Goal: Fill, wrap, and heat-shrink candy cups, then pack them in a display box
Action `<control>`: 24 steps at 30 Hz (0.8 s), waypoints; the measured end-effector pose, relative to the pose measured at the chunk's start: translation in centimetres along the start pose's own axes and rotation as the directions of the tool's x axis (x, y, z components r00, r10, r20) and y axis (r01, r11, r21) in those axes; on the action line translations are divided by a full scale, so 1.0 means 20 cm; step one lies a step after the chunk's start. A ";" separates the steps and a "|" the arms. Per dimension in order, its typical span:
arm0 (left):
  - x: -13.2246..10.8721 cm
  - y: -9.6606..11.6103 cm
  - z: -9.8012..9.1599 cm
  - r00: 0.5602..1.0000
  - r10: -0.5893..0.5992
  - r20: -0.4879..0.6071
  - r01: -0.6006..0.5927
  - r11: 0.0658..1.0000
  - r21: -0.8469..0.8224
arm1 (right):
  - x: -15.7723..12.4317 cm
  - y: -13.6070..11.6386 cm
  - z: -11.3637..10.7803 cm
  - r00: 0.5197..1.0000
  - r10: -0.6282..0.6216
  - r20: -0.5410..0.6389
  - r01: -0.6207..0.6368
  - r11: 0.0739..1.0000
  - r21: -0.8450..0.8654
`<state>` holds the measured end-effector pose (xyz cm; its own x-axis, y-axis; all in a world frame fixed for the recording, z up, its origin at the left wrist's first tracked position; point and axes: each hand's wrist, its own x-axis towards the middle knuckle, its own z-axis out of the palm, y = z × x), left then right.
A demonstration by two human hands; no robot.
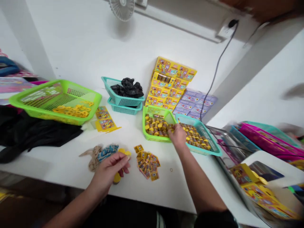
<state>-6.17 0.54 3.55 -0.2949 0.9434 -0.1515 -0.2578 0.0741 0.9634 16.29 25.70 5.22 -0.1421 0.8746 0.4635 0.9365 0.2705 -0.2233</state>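
Nearest, the left hand [109, 169] pinches a yellow piece [124, 152], while the right hand [178, 136], its grip unclear, sits among yellow-capped tubes [156, 128] in a green basket [149, 137].

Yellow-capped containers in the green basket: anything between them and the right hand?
Nothing visible. The right hand is over the yellow-capped containers in the green basket, its fingers at them near where that basket meets the teal basket.

Fig.: My left hand [109, 169] holds a yellow plastic piece [117, 178] near the white worktop's [171, 186] front edge; my right hand [178, 136] touches yellow-capped containers [154, 126] in a lime-green plastic basket [145, 133].
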 end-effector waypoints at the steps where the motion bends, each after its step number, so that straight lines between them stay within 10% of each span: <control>1: 0.00 -0.01 -0.05 0.998 0.032 -0.054 -0.031 0.999 0.022 | 0.05 0.00 0.01 1.000 -0.001 0.027 0.001 1.000 -0.004; 8: -0.05 -0.06 -0.23 0.971 0.113 -0.212 -0.083 0.986 0.143 | -0.22 -0.09 0.01 0.986 -0.126 -0.108 0.151 0.950 0.273; 13: 0.06 0.02 -0.23 0.938 0.266 -0.221 -0.173 0.914 0.368 | -0.62 -0.12 0.01 0.981 -0.134 0.143 0.044 0.862 0.506; 18: 0.24 0.05 -0.45 0.915 0.356 -0.187 -0.001 0.467 0.884 | -0.75 -0.04 0.04 0.957 0.049 0.287 -0.183 0.868 0.461; 24: 0.28 -0.05 -0.53 0.977 0.207 0.046 -0.056 0.044 0.997 | -0.73 -0.02 0.05 0.927 0.066 0.368 -0.225 0.885 0.407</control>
<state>-17.32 2.21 -0.71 -0.2996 0.9521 0.0609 0.9229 0.2731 0.2714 17.65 13.20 -2.33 -0.1880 0.9771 0.0995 0.7306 0.2068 -0.6507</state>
